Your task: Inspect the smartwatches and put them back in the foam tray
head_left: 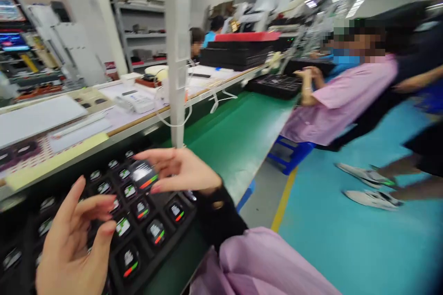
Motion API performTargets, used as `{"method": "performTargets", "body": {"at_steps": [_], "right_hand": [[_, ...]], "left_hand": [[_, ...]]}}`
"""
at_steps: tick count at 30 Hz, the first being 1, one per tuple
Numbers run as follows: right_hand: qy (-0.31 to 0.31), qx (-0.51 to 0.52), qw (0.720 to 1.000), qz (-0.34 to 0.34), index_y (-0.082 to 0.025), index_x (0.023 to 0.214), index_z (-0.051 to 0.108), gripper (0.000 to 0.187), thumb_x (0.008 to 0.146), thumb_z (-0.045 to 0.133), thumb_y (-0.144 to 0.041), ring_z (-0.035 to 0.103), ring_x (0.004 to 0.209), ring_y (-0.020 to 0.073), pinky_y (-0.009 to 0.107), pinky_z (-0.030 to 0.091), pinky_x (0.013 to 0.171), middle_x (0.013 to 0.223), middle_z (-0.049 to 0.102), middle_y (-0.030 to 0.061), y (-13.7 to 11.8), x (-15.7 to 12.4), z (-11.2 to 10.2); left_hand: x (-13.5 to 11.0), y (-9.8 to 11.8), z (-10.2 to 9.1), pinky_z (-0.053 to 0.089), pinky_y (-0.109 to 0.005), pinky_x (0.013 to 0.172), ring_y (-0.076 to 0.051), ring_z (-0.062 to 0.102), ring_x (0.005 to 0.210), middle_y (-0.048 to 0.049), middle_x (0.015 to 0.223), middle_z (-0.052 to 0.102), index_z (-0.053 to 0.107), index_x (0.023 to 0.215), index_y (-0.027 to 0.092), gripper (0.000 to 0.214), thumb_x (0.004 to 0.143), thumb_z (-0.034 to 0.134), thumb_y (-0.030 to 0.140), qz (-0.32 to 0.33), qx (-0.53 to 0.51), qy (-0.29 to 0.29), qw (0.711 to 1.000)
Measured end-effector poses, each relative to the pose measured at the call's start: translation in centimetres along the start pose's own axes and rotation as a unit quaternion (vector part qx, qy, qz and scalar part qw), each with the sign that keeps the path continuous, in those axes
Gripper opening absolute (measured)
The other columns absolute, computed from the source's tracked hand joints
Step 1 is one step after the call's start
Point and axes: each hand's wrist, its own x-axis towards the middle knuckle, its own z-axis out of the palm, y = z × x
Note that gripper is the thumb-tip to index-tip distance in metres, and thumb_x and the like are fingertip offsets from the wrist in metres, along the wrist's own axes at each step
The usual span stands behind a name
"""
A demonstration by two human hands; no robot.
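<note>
My right hand [183, 168] pinches a smartwatch [143, 173] by its edges, with the lit screen facing up. It is held just above a black compartment tray [145, 251] on the bench. Several more watches sit in the tray's compartments, such as a lit watch [155, 232] with white text and a red and green strip. Some others show green and white screens. Over the tray's left part, my left hand [78, 237] has its fingers apart and curved, with nothing between them. It covers some of the compartments.
The green bench top [235, 122] runs away to the right, with another black tray [275, 85] farther along. A co-worker in a pink top [360, 87] sits there on a blue stool [290, 152]. A white post [178, 55] and a raised shelf [138, 122] stand beyond my tray.
</note>
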Motion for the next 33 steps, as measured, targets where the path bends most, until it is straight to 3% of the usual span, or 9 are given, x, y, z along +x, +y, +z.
{"method": "performTargets", "body": {"at_steps": [2,4,8,12,16,22,25,28,33], "right_hand": [[0.077,-0.028,0.997,0.003,-0.020,0.144,0.066,0.071,0.079,0.094,-0.028,0.071,0.099,0.0148,0.025,0.057,0.095,0.111,0.074,0.0052,-0.6,-1.6,-1.4],[0.115,-0.135,0.983,0.057,-0.017,0.147,0.063,0.074,0.081,0.090,-0.035,0.071,0.094,0.0175,0.029,0.058,0.089,0.108,0.075,0.0073,-0.6,-2.5,-3.2],[0.076,-0.404,0.893,0.181,-0.007,0.149,0.061,0.066,0.090,0.074,-0.036,0.063,0.072,0.0170,0.028,0.054,0.071,0.080,0.070,0.0035,1.3,-2.7,-5.0],[0.014,-0.457,0.863,0.213,-0.006,0.129,0.075,0.046,0.088,0.076,-0.026,0.058,0.063,0.0148,0.027,0.050,0.067,0.084,0.075,0.0077,3.9,-2.1,-3.9],[-0.043,-0.480,0.846,0.230,-0.011,0.123,0.079,0.037,0.089,0.076,-0.025,0.058,0.063,0.0137,0.025,0.050,0.069,0.099,0.078,0.0098,5.7,-1.7,-2.4],[-0.078,-0.500,0.831,0.232,-0.011,0.139,0.071,0.054,0.087,0.077,-0.023,0.063,0.069,0.0146,0.025,0.052,0.070,0.115,0.075,0.0121,5.5,-1.4,-3.2],[-0.059,-0.506,0.830,0.228,-0.009,0.134,0.073,0.042,0.096,0.068,-0.026,0.065,0.071,0.0168,0.027,0.052,0.074,0.100,0.076,0.0098,4.6,-1.1,-4.1],[-0.050,-0.505,0.833,0.221,-0.007,0.129,0.075,0.037,0.103,0.057,-0.027,0.069,0.076,0.0195,0.028,0.054,0.079,0.089,0.076,0.0085,4.2,-0.9,-4.0],[-0.130,-0.483,0.846,0.186,-0.010,0.126,0.077,0.034,0.107,0.054,-0.026,0.075,0.093,0.0210,0.027,0.056,0.084,0.107,0.080,0.0097,5.3,-0.2,-1.1]], "left_hand": [[-0.2,1.1,-0.6,0.063,-0.019,0.079,-0.014,0.073,0.085,-0.0003,0.098,0.076,0.064,0.147,0.036,0.056,0.093,0.077,0.039,-0.014,0.016,0.065,0.998],[0.1,2.1,-0.9,0.061,-0.020,0.075,-0.012,0.071,0.079,-0.0008,0.094,0.076,0.068,0.142,0.030,0.048,0.095,0.075,0.038,-0.015,0.033,0.131,0.991],[0.6,3.0,-1.3,0.056,-0.026,0.072,-0.013,0.068,0.073,-0.0011,0.086,0.074,0.073,0.132,0.022,0.036,0.097,0.074,0.032,-0.006,0.012,0.221,0.975],[0.1,3.3,-1.7,0.052,-0.029,0.067,-0.014,0.066,0.069,0.0001,0.080,0.072,0.078,0.121,0.022,0.028,0.094,0.078,0.029,0.003,-0.018,0.228,0.974],[-1.2,3.5,-3.1,0.052,-0.029,0.066,-0.014,0.065,0.071,0.0012,0.079,0.070,0.079,0.116,0.026,0.021,0.096,0.075,0.031,-0.020,-0.036,0.191,0.981],[-1.5,2.6,-8.2,0.057,-0.026,0.077,-0.015,0.068,0.082,-0.0003,0.096,0.076,0.079,0.116,0.028,0.033,0.094,0.075,0.051,-0.116,0.134,0.115,0.977],[-1.2,1.1,-10.2,0.058,-0.032,0.084,-0.020,0.072,0.089,-0.0037,0.102,0.079,0.078,0.118,0.027,0.045,0.090,0.071,0.062,-0.160,0.183,0.027,0.970],[-1.1,-0.8,-10.6,0.056,-0.035,0.085,-0.024,0.072,0.093,-0.0055,0.110,0.079,0.079,0.116,0.026,0.046,0.092,0.063,0.063,-0.174,0.237,-0.069,0.953],[-0.3,-4.2,-10.4,0.056,-0.040,0.092,-0.029,0.073,0.101,-0.0093,0.115,0.079,0.079,0.107,0.022,0.046,0.095,0.047,0.053,-0.198,0.343,-0.150,0.906]]}}
